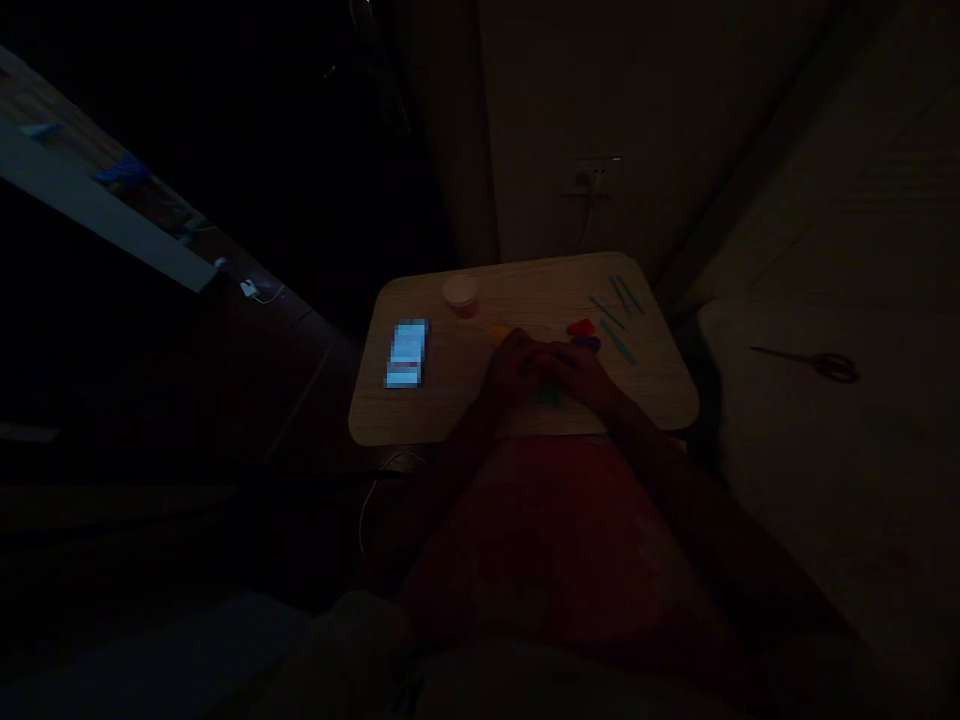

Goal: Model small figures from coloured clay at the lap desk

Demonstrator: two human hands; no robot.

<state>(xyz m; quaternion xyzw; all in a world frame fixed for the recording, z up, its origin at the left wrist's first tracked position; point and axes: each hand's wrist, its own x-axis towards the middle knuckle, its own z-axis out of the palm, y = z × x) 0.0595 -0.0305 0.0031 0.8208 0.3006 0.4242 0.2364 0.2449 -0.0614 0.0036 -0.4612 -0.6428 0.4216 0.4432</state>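
Observation:
My left hand and my right hand meet over the middle of a small wood-grain table, their fingers overlapping. Whatever lies between them, if anything, is hidden in the dim light. A green lump of modelling clay shows just below them. Nearby are a red piece, a dark blue piece and an orange piece. Teal sticks lie to the right. A glowing smartphone and a small round tub sit to the left.
Black-handled scissors lie on a pale soft surface right of the table. A wall socket with a hanging cable is behind the table. A white charger and cable lie in the dark at left.

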